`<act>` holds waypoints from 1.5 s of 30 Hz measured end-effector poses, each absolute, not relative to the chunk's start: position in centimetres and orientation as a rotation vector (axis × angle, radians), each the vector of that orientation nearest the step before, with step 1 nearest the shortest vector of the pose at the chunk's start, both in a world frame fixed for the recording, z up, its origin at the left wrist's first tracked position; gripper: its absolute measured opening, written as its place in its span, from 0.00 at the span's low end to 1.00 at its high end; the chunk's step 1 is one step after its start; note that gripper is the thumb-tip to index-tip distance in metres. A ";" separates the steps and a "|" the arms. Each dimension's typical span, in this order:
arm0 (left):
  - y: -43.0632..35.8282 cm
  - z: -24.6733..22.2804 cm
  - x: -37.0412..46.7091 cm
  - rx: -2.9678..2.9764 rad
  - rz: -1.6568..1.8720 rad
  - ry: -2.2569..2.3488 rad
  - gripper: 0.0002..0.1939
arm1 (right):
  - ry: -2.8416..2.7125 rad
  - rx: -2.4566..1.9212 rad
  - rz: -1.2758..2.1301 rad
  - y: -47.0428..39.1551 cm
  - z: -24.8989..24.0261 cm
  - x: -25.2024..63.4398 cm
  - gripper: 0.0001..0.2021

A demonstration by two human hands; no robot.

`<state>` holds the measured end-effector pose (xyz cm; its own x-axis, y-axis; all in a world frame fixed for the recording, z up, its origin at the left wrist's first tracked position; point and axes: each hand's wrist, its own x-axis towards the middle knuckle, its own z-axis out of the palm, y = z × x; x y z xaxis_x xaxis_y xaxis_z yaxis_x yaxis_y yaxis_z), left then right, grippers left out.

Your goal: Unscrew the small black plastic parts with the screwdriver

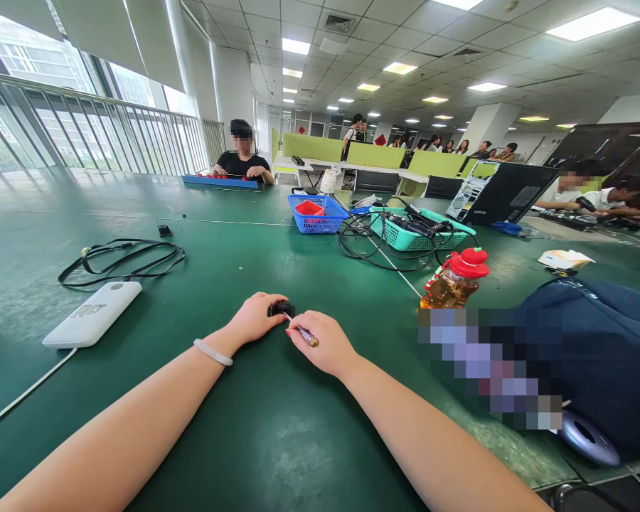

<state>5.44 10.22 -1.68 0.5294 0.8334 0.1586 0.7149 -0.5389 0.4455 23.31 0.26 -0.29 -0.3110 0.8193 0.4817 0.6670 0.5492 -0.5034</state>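
A small black part (280, 308) lies on the green table (208, 441), straight ahead of me. My left hand (256, 318), with a pale bangle at its wrist, grips this part from its left side, thumb in front and fingers behind. A slim screwdriver-like tool (306, 336) with a brownish handle end is pinched in my right hand (323, 343). Its thin tip points up and left and meets the black part, though the exact contact is too small to make out.
A white power bank (93, 313) and looped black cable (122, 274) lie left. Ahead are a blue basket (320, 217) and a teal basket (419, 235) with cables. Right are a red-lidded bottle (456, 277) and dark blue bag (602, 348). A person (242, 160) sits across the table.
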 end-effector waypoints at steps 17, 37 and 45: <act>10.2 -1.6 5.5 2.447 0.501 1.276 0.23 | -2.062 -1.194 0.300 0.2 -0.2 23.3 0.06; 10.4 -1.8 5.4 2.445 0.516 1.281 0.23 | -1.989 -1.184 0.299 0.6 -0.7 23.4 0.05; 10.4 -1.9 5.3 2.431 0.525 1.273 0.23 | -2.071 -1.183 0.209 0.3 -0.6 23.4 0.05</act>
